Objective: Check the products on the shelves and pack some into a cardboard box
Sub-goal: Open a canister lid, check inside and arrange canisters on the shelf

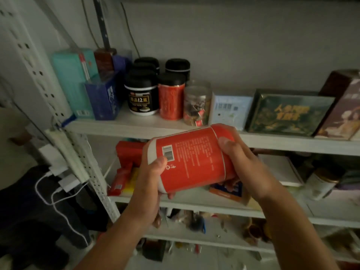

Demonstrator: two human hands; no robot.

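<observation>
In the middle of the frame, 2 hands hold a red can [191, 158] on its side, in front of the shelves. The left hand [150, 178] is curled around the can's left end, and its thumb sits just under a small barcode [168, 152]. The right hand [241, 162] is wrapped around the can's right end, with the thumb on top. The side of the can that shows is full of tiny white words, too small to read.

Behind the can, across the middle of the frame, is the top shelf [136, 126]. On it, from the left, stand a teal box [74, 78], a blue box [105, 98], a black jar [141, 98], a red jar [171, 100] with a black lid and a clear jar [196, 106]. More black lids show behind them. To the right are a white box [229, 110] and a green box [290, 114].

At the lower left of the frame, white cables [58, 191] hang beside the shelf post.
</observation>
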